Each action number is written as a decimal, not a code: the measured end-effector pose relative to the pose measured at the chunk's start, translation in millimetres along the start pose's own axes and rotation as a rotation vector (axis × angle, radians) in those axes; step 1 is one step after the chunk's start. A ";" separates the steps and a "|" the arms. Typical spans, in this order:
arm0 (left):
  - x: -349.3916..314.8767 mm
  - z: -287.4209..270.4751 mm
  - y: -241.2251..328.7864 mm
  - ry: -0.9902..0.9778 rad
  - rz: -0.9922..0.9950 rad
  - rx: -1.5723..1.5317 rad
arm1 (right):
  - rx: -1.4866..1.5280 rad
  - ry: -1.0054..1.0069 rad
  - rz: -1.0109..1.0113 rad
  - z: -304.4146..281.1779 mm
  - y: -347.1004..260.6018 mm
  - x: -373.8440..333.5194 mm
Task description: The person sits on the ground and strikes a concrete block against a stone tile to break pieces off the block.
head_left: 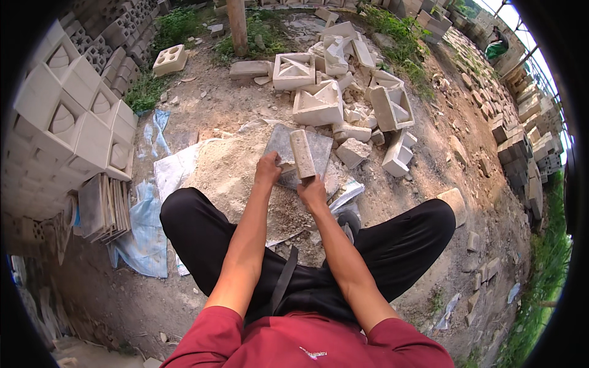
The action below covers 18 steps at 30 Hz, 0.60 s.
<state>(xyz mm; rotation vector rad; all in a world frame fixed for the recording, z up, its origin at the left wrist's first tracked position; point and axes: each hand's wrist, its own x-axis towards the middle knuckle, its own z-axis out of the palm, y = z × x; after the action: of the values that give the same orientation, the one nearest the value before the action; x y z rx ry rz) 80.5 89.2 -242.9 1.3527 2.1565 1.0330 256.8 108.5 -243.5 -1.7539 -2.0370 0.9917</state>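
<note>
My right hand [311, 191] is closed around the near end of a pale, dust-caked oblong block [301, 152], whose far end points away from me. Beneath it lies a flat grey board [321, 146], powdered with dust. At the board's left edge, my left hand [268, 169] has its fingers drawn together. A small pale piece [286, 166] shows beside those fingertips; whether they grip it or the board is unclear. Both hands are over a heap of sandy powder [222, 172] between my bent legs, spread on a white sheet [173, 168].
Broken and whole cream concrete vent blocks [318, 103] are piled beyond the board. Patterned blocks [83, 122] are stacked high at left, with thin boards [105, 208] leaning below. Blue plastic sheeting [145, 236] lies near my left knee. A wooden post [237, 27] stands behind.
</note>
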 end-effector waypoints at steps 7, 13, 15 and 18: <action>-3.2 -3.5 -5.8 -0.019 -0.047 0.013 | 0.089 0.056 -0.002 -19.0 -20.2 -1.7; 4.3 5.2 -6.2 0.001 -0.026 0.074 | -0.042 -0.025 0.036 6.6 16.1 5.7; 0.3 -2.5 -14.1 -0.005 -0.046 0.092 | 0.052 -0.178 0.109 -7.1 9.1 13.3; -2.8 -2.6 -7.6 0.026 -0.021 0.036 | 0.202 -0.022 0.082 -5.5 10.4 16.2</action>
<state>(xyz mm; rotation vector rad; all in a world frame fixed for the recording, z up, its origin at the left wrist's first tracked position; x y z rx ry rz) 75.5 83.8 -247.1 1.3369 2.2141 1.0140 264.4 126.0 -249.9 -1.7382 -1.8181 1.2010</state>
